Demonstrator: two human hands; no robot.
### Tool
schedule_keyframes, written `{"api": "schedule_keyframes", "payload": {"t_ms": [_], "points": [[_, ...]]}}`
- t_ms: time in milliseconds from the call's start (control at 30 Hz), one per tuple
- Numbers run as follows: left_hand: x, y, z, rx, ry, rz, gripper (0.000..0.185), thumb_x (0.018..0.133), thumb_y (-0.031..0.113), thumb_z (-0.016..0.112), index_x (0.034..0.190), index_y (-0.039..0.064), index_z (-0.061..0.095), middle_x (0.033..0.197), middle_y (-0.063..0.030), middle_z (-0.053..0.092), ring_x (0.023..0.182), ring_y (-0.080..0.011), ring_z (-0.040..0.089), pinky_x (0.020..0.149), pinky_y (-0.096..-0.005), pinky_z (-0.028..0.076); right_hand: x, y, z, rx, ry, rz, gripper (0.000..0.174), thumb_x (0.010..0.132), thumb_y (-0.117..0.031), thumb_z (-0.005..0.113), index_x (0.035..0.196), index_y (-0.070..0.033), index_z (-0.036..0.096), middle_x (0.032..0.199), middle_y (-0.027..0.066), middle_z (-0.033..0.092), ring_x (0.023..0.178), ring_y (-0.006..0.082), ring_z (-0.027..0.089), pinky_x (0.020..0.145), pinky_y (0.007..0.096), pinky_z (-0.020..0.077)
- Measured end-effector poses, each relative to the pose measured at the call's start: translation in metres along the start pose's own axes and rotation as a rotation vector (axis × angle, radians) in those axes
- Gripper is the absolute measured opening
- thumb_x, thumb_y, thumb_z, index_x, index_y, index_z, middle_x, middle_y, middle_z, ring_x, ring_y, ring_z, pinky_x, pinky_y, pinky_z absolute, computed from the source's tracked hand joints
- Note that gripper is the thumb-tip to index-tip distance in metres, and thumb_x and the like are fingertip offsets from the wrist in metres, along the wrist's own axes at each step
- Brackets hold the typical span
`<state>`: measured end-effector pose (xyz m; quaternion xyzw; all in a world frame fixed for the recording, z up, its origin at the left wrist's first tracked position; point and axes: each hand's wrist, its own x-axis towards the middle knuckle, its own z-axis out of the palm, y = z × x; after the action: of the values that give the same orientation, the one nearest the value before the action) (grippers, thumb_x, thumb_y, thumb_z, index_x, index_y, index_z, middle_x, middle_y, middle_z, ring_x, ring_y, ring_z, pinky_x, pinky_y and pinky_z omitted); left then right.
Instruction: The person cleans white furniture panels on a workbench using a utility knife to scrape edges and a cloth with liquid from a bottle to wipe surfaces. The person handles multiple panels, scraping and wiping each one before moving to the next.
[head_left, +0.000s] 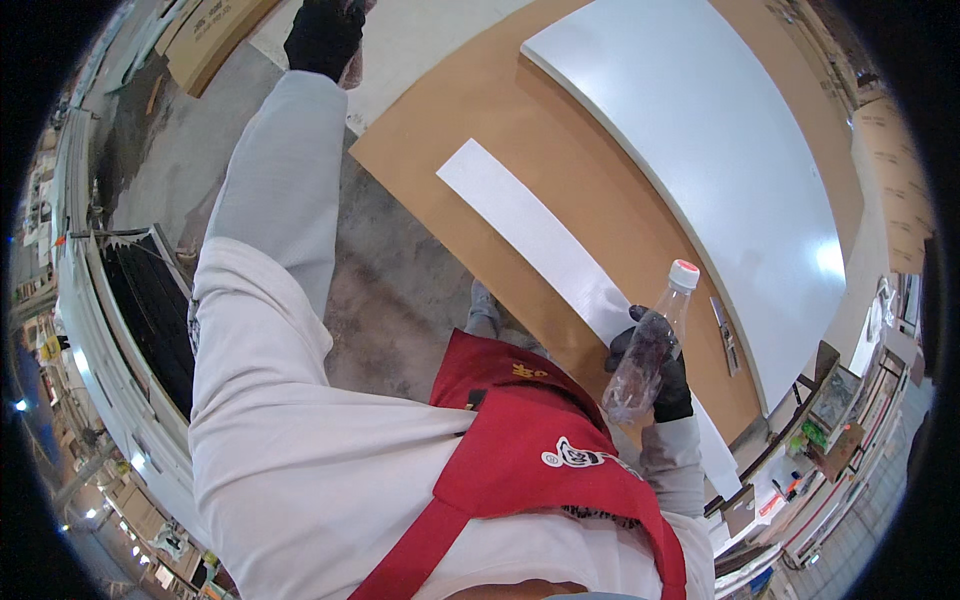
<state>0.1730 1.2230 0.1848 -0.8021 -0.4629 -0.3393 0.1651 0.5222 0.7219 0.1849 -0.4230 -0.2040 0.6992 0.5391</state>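
My right hand (664, 360), in a black glove, is wrapped around a clear plastic bottle (645, 367). The bottle is tilted, with its red-and-white cap (683, 274) on. Beneath that hand lies a long narrow white strip (536, 236) on a brown board (465, 120). My left hand (324, 37), also black-gloved, is stretched far out at the top edge, closed around crumpled brownish material (352, 70) that looks like a rag. Its fingers are partly cut off by the frame. A large white panel (705, 150) rests on the brown board beyond the strip.
A small knife-like tool (725, 337) lies between strip and panel. Cardboard (214, 37) sits on the floor at upper left. A rack of dark strips (146, 315) stands at left. Cluttered shelving (832, 420) lines the right side. Concrete floor (390, 277) shows beside the board.
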Motion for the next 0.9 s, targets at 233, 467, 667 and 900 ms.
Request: {"api": "schedule_keyframes", "payload": {"t_ms": [233,467,667,900], "points": [[-0.031,-0.012,0.008,-0.132,-0.031,-0.024,0.031,0.087,0.018,0.052,0.116,0.012,0.059,0.124,-0.0094,0.057,0.122,-0.0283,0.047,0.104,-0.0397,0.038,0.014,-0.012,0.014,0.163,0.165,0.077,0.081,0.08,-0.044,0.07,0.139,-0.003,0.033,0.104,0.0188,0.061,0.089,0.0311,0.063,0.077,0.0449,0.054],[-0.004,-0.014,0.003,-0.158,-0.175,-0.423,0.059,0.079,0.036,0.068,0.132,0.015,0.05,0.131,-0.0142,0.052,0.125,-0.0317,0.044,0.104,-0.0444,0.036,0.063,-0.049,0.067,0.054,0.241,-0.062,0.077,0.084,-0.041,0.066,0.142,-0.003,0.031,0.105,0.017,0.058,0.09,0.0278,0.059,0.083,0.0437,0.0494],[-0.063,0.011,0.027,-0.536,-0.03,-0.107,0.042,0.088,0.036,0.061,0.12,0.008,0.058,0.118,-0.0177,0.059,0.113,-0.0349,0.054,0.096,-0.0406,0.043,0.086,-0.05,0.06,0.135,0.003,-0.325,0.075,0.087,-0.03,0.064,0.145,-0.005,0.023,0.12,0.0211,0.051,0.107,0.0328,0.054,0.099,0.0489,0.0405],[-0.193,0.071,0.013,-0.288,-0.284,-0.218,0.039,0.086,0.023,0.061,0.123,0.011,0.058,0.134,-0.0156,0.05,0.126,-0.0364,0.042,0.108,-0.0469,0.029,0.19,-0.096,0.091,-0.164,0.036,-0.654,0.06,0.091,-0.017,0.06,0.141,-0.007,0.029,0.134,0.0168,0.044,0.126,0.0275,0.044,0.109,0.0465,0.035]]}}
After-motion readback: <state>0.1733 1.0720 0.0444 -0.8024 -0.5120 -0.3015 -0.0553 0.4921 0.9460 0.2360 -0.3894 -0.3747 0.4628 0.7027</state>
